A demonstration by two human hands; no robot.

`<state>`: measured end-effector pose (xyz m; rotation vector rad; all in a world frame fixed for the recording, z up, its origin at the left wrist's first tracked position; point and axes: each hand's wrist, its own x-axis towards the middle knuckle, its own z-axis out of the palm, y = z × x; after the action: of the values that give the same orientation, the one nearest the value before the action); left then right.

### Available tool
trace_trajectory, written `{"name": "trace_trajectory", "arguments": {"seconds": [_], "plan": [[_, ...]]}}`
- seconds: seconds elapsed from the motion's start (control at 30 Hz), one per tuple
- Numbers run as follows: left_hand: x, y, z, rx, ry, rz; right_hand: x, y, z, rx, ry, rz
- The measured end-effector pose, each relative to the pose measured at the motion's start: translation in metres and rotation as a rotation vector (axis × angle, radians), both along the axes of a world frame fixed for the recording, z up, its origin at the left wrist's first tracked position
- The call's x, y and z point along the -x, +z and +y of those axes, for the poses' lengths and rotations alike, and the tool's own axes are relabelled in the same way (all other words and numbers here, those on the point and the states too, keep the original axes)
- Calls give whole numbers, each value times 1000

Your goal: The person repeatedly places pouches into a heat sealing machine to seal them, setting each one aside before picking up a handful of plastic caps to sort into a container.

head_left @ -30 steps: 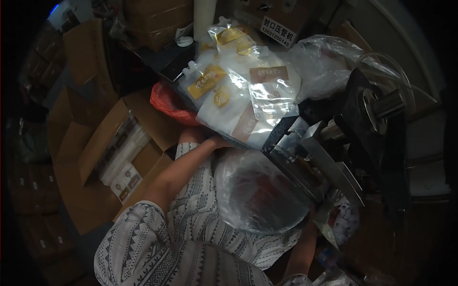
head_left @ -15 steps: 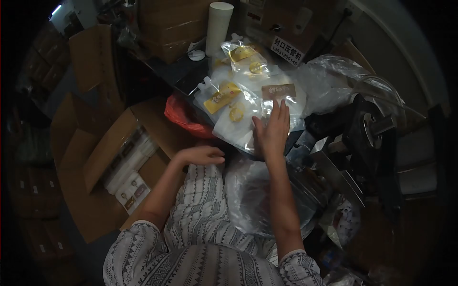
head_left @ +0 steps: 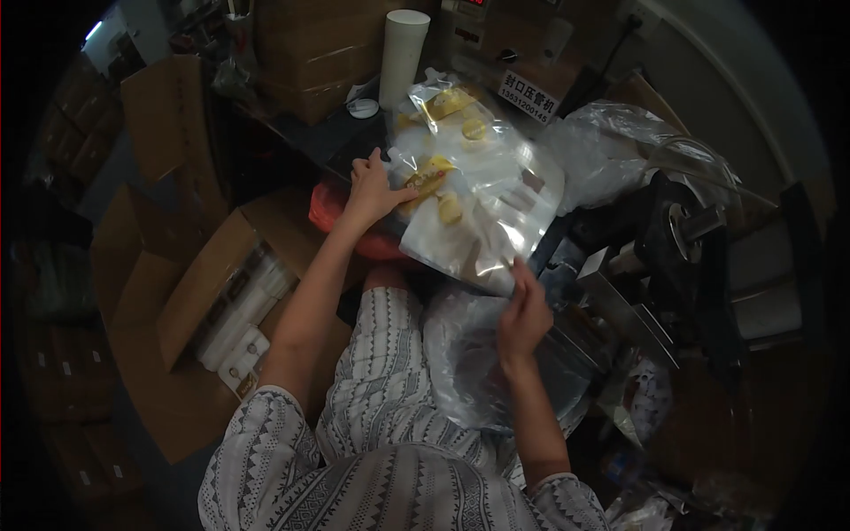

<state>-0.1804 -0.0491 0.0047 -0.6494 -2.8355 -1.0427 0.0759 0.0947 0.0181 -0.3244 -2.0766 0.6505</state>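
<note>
Several clear plastic pouches with yellow labels [head_left: 425,181] lie in a pile on the dark table. My left hand [head_left: 374,190] rests at the pile's left edge, its fingers spread beside a pouch spout. A shiny clear pouch [head_left: 522,190] lies on the right part of the pile, its surface creased. At its lower corner my right hand [head_left: 524,310] pinches the edge between closed fingers. Below the pile, a large clear plastic bag [head_left: 469,354] hangs near my lap.
An open cardboard box [head_left: 199,305] with white packets stands at the left. A red bag [head_left: 329,208] hangs by the table edge. A white cup [head_left: 405,53] stands at the back. A black and metal machine [head_left: 682,234] is at the right, beside crumpled plastic [head_left: 602,146].
My left hand has moved up from my lap to the pile's left side. My right hand has come down from the brown-labelled pouch to its lower corner, and the pouch has shifted.
</note>
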Motion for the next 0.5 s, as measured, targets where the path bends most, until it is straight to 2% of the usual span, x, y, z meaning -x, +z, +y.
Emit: {"name": "trace_trajectory", "arguments": {"seconds": [0.1, 0.17, 0.2, 0.27, 0.3, 0.37, 0.4, 0.47, 0.5], "plan": [[16, 1, 1, 55, -22, -74, -98, -34, -9, -46, 57, -86], [27, 2, 2, -2, -97, -220, -163, -60, -9, -6, -50, -530], [27, 3, 3, -6, -98, -220, -176, -62, -5, -9, -53, -530], [27, 5, 6, 8, -81, -188, -188, -62, 0, -88, 85, -978], [30, 4, 7, 4, -86, -188, -177, -56, -4, -89, 80, -977], [39, -5, 8, -149, -42, -194, -122, -29, -18, 145, 130, -754], [44, -9, 8, -152, -42, -190, -85, -13, -21, 120, 145, -589], [52, -14, 6, -363, -83, -279, 1, 21, -18, 159, 185, -272], [47, 0, 4, -359, -86, -277, 43, 39, -12, 168, 173, -186]]}}
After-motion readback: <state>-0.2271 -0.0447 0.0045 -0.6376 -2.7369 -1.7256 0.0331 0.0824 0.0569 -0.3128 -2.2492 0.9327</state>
